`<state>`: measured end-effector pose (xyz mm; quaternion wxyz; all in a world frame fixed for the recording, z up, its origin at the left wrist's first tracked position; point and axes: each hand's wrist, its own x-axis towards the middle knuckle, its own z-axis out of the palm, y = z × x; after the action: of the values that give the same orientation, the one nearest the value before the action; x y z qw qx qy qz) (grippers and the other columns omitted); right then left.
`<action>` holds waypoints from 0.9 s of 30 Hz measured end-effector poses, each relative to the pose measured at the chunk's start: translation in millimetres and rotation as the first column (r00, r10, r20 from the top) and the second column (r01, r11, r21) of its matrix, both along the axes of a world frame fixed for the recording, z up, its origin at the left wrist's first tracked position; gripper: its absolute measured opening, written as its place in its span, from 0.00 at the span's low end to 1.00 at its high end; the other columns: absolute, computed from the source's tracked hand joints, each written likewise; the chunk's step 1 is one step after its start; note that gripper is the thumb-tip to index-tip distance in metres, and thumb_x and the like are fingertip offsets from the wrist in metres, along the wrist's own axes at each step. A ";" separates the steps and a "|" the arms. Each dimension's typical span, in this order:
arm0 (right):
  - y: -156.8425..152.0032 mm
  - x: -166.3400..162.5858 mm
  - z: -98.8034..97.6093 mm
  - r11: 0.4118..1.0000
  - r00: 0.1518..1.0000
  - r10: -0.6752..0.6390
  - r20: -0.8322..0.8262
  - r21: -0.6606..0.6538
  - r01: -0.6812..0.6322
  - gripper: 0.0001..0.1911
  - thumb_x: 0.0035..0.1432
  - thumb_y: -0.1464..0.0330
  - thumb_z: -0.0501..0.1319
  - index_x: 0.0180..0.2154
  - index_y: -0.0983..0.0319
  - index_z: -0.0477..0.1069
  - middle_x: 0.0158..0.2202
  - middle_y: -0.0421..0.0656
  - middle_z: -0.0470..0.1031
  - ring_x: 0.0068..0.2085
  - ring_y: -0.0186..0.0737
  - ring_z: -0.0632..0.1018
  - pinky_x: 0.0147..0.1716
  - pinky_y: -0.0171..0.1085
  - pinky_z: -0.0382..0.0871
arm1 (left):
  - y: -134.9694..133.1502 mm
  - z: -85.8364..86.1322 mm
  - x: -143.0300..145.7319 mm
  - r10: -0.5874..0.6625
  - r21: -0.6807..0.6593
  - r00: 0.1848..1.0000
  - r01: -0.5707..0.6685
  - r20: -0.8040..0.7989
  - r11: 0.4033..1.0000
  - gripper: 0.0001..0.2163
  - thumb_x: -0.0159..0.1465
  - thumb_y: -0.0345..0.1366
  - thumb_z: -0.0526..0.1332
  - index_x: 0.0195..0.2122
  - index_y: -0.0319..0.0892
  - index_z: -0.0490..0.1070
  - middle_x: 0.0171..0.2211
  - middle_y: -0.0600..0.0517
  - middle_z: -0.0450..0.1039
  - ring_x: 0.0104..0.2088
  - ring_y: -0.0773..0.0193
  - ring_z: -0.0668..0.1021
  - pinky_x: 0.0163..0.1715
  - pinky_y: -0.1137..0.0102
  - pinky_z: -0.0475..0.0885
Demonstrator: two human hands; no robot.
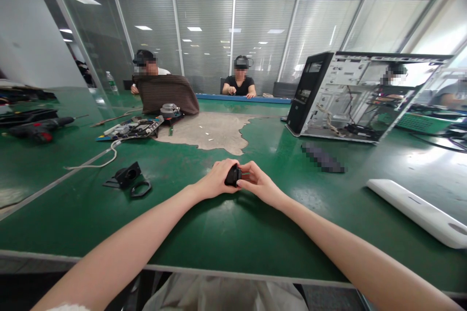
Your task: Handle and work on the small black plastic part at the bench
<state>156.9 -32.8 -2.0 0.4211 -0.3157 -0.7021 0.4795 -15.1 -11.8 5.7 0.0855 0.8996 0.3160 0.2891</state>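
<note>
A small black part (232, 176), its exact kind too small to make out, is held between my two hands just above the green table (204, 238). My left hand (218, 178) wraps round it from the left, fingers closed over its top. From the right, my right hand (258, 182) pinches its near face between thumb and fingertips. To the left on the table lie a black bracket with a round opening (126, 176) and a black ring-shaped piece (140, 188).
An open computer case (317, 99) stands at the right, with a long white panel (416, 211) nearer me. Circuit boards (133, 128), a white cable (114, 155) and a power drill (40, 129) lie left. A brown cloth-like cover (164, 92) stands behind. Across the table sit people (240, 85).
</note>
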 end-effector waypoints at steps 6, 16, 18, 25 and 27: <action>-0.8 -1.6 1.0 0.997 0.997 -0.073 -0.005 0.000 0.073 0.11 0.49 0.65 0.59 0.34 0.60 0.60 0.35 0.39 0.67 0.35 0.33 0.72 0.36 0.36 0.67 | -0.8 -0.4 -0.4 0.010 0.000 1.000 -0.010 0.014 1.000 0.25 0.49 0.42 0.62 0.46 0.42 0.54 0.41 0.48 0.63 0.41 0.59 0.67 0.42 0.65 0.61; 2.3 1.6 2.1 0.999 0.999 -0.019 0.039 -0.026 0.020 0.15 0.47 0.67 0.60 0.38 0.60 0.60 0.40 0.42 0.66 0.39 0.35 0.72 0.41 0.39 0.66 | -0.6 0.4 -1.0 0.005 -0.014 1.000 -0.005 0.004 1.000 0.24 0.49 0.41 0.61 0.45 0.42 0.55 0.40 0.49 0.63 0.41 0.58 0.68 0.41 0.64 0.60; 0.6 2.4 2.3 1.000 1.000 0.030 0.010 -0.009 -0.030 0.16 0.46 0.67 0.61 0.38 0.60 0.60 0.39 0.40 0.66 0.40 0.35 0.72 0.40 0.37 0.66 | -1.1 0.9 -1.3 0.005 -0.021 1.000 -0.005 0.002 1.000 0.24 0.49 0.41 0.61 0.45 0.42 0.55 0.40 0.49 0.63 0.41 0.59 0.68 0.41 0.64 0.61; 4.1 -2.4 1.8 0.996 0.996 -0.093 -0.013 0.009 0.093 0.10 0.49 0.64 0.59 0.34 0.60 0.62 0.32 0.38 0.67 0.33 0.32 0.71 0.36 0.36 0.67 | -1.1 0.2 -0.2 0.007 -0.029 1.000 -0.007 0.024 1.000 0.26 0.48 0.42 0.62 0.46 0.43 0.54 0.42 0.49 0.63 0.43 0.58 0.67 0.43 0.63 0.60; 6.3 -2.5 0.7 0.993 0.993 -0.118 -0.005 -0.004 0.118 0.12 0.48 0.64 0.59 0.35 0.60 0.62 0.34 0.39 0.67 0.34 0.33 0.71 0.37 0.36 0.67 | -0.4 -0.2 0.1 0.008 -0.034 1.000 -0.007 0.020 0.999 0.26 0.48 0.41 0.62 0.46 0.43 0.54 0.42 0.49 0.63 0.43 0.58 0.67 0.43 0.63 0.60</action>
<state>154.4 -26.5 -1.2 0.4499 -0.3563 -0.6803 0.4559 -15.1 -12.3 5.4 0.1030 0.8939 0.3234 0.2928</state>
